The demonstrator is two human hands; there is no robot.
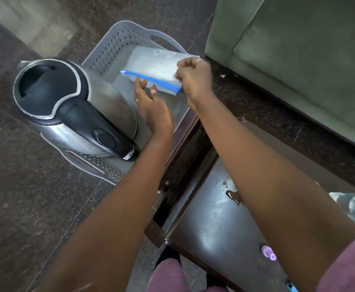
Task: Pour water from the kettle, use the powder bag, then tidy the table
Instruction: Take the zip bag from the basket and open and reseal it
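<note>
Pinches powder bag (pixel 151 64) at its right end with right hand (pixel 193 79), fingers curled on it, 12 o'clock, over grey basket (pixel 117 39). Holds left hand (pixel 151 104) open, fingers straight, touching bag's lower edge by blue zip. Kettle (pixel 67 106) upright in basket, 9 o'clock of bag. Brown spill (pixel 233 197) on table (pixel 210 218), 5 o'clock.

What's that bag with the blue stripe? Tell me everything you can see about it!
The powder bag is a see-through plastic pouch, whitish and frosty-looking, with a blue zip strip along its near edge and faint writing near its far edge. It is held nearly flat over the grey basket. The right hand pinches one end; the left hand touches the zip edge with straight fingers.
</note>
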